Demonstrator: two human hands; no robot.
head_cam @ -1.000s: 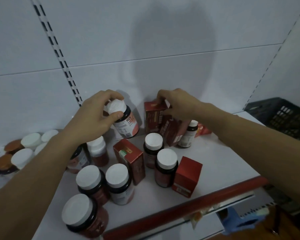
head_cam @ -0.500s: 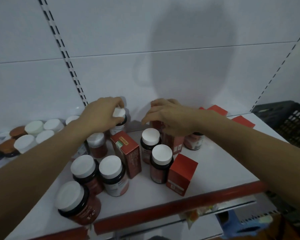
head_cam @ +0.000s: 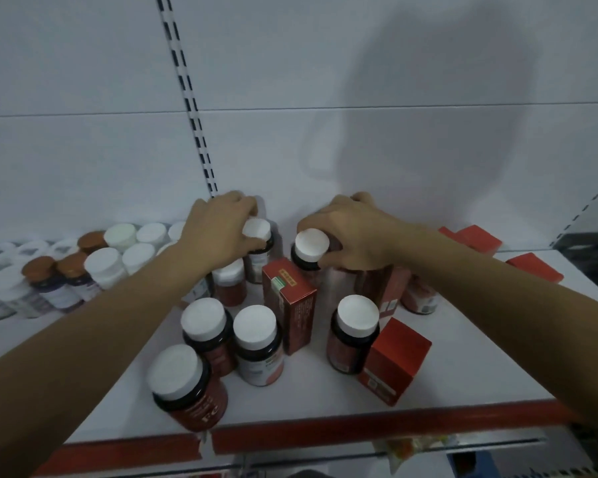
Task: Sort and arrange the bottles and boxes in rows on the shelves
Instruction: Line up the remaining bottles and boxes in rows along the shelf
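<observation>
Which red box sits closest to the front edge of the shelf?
The red box at front right, beside a white-capped bottle that no hand holds; the rest stand farther back.

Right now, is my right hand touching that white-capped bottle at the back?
Touching. The head view shows the right hand with fingers curled round the white-capped bottle.

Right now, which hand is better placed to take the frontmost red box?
Right hand, likely: red box stands beside its forearm, far from the left hand. Both must first release their bottles.
</observation>
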